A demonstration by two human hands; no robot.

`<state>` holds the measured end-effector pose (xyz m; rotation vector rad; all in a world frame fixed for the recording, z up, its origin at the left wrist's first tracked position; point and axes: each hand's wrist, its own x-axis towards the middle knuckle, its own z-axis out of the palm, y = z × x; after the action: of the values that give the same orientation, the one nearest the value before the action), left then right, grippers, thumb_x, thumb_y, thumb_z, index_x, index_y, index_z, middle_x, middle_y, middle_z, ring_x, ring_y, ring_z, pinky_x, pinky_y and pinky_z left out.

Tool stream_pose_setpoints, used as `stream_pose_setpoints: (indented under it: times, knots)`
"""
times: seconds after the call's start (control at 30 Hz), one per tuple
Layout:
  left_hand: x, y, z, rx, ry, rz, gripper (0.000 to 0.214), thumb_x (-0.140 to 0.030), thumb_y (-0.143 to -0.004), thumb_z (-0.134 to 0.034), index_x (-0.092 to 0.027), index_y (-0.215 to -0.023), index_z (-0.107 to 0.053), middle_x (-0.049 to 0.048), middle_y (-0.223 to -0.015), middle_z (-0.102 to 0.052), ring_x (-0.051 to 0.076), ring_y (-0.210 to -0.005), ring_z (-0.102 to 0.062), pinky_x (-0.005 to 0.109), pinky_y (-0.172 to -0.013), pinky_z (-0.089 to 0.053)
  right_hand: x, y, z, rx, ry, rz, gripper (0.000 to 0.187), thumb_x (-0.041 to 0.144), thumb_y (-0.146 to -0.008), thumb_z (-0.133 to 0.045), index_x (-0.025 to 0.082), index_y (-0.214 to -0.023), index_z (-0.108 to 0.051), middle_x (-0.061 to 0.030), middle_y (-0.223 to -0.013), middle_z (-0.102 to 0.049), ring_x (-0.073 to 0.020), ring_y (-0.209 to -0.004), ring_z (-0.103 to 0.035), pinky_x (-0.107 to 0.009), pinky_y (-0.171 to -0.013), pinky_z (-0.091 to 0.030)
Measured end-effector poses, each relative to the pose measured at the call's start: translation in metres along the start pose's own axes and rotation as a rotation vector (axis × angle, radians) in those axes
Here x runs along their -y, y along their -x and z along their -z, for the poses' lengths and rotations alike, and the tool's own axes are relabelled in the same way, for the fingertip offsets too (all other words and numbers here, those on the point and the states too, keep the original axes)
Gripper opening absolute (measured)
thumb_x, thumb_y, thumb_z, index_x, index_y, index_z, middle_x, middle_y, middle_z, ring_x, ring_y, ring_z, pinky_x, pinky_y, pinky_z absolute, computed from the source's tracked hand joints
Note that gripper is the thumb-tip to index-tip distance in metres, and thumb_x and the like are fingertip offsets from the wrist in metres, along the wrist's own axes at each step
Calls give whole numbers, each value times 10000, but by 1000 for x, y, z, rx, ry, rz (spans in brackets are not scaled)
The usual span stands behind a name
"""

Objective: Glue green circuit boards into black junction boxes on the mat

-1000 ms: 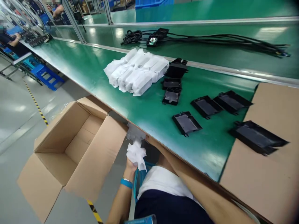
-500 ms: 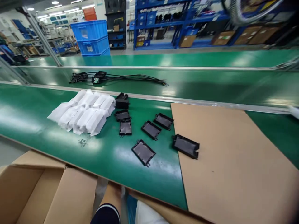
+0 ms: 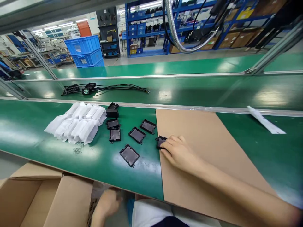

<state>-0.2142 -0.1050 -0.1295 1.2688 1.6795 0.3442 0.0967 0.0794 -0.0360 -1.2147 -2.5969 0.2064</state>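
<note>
My right hand (image 3: 177, 150) reaches in from the right, its fingers closed over the right end of a shallow black plastic case (image 3: 160, 141) at the left edge of a cardboard sheet (image 3: 201, 132). The fingers hide much of that case. Left of it, several similar open cases, such as the nearest case (image 3: 129, 155), lie loose on the green bench (image 3: 99, 167). A few more cases (image 3: 112, 111) are stacked farther back. Low in the view, my left hand (image 3: 110, 201) is below the bench edge, beside an open carton; motion smears its fingers.
White wrapped packets (image 3: 78, 123) lie in rows on the left. Black cables (image 3: 113, 88) rest on the strip behind. The open cardboard carton (image 3: 68, 201) stands at the front left. A white strip (image 3: 266, 119) lies at the right, and a metal hose (image 3: 176, 34) hangs overhead.
My right hand has come into view and closed on the case on the cardboard. My left hand now shows below the bench edge, where only a forearm and sleeve were visible. The view has shifted.
</note>
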Motion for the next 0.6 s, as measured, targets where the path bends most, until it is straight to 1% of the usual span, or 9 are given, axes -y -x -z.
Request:
stream_pose_setpoints:
  times: [0.07,0.1,0.13,0.17,0.23,0.3,0.4,0.47,0.6]
  knots:
    - [-30,36,18,32,-103,-44,211,-207,-814,-644,-307,-978,-731,44,-977,-732,289,-926,-688,437,-869,-530,-12,-25,7,21,13,-65,286,248,-948,-434,186,-919,-713,-114,-888,-706,-262,-894,-600,-404,-801,-418]
    - [-50,48,28,45,-158,-168,274,-202,-853,-575,-335,-1046,-717,34,-1016,-730,261,-934,-686,405,-867,-535,-17,-40,11,13,22,-119,281,259,-943,-440,179,-930,-709,-118,-909,-708,-264,-911,-593,-394,-803,-403]
    - [-73,53,39,-8,-192,-307,333,-187,-877,-519,-350,-1105,-699,36,-1074,-721,247,-978,-677,391,-894,-530,-21,-56,14,-1,35,-168,286,261,-939,-436,164,-941,-705,-131,-936,-706,-276,-939,-583,-398,-813,-388]
    - [-97,52,49,-77,-220,-446,396,-164,-868,-502,-358,-1165,-680,43,-1131,-710,244,-1034,-665,387,-931,-522,-25,-72,16,-9,43,-193,302,250,-937,-417,149,-953,-702,-149,-976,-702,-292,-978,-573,-412,-834,-373]
    - [-139,30,66,-212,-326,-633,534,-119,-796,-536,-341,-1272,-635,67,-1342,-624,289,-1258,-569,452,-1090,-434,-29,-102,13,7,38,-209,314,218,-920,-402,130,-924,-704,-177,-1008,-695,-318,-1028,-555,-440,-865,-345]
    - [-167,-7,77,-242,-475,-689,684,-81,-675,-592,-288,-1327,-599,95,-1466,-525,371,-1408,-415,558,-1153,-340,-30,-121,5,58,4,-192,312,253,-913,-425,142,-826,-703,-169,-948,-701,-323,-1012,-556,-458,-878,-331]
    - [-185,-56,87,-66,-751,-654,809,-71,-641,-615,-225,-1425,-486,118,-1531,-447,389,-1470,-295,594,-1158,-294,-25,-129,-9,105,-80,-159,330,398,-878,-519,159,-713,-677,-149,-863,-695,-324,-976,-557,-482,-895,-326]
    - [-189,-73,89,1,-854,-628,750,-101,-683,-647,-208,-1409,-491,124,-1481,-496,371,-1462,-299,566,-1144,-302,-24,-127,-12,91,-162,-156,281,398,-821,-582,157,-705,-667,-155,-875,-688,-332,-996,-554,-497,-919,-323]
    - [-192,-84,88,-84,-801,-627,263,-158,-751,-684,-208,-1009,-707,100,-1099,-688,345,-1297,-466,510,-1045,-342,-40,-118,1,46,-439,-189,220,359,-786,-580,171,-693,-644,-105,-768,-658,-266,-854,-594,-431,-858,-408]
